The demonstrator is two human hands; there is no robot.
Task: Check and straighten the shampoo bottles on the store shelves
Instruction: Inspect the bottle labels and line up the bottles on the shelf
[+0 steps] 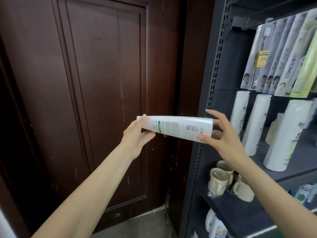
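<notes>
Fingers [143, 120] of both hands pinch shampoo bottle [176, 127] ends, sideways.

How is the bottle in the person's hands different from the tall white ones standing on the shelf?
The held bottle lies sideways in mid-air in front of the door, between the left hand and right hand; the shelf bottles stand upright on the dark shelf. The held one shows its back, with small print and a barcode; the shelf ones show front logos. Both are tall, pale and tapered.
</notes>
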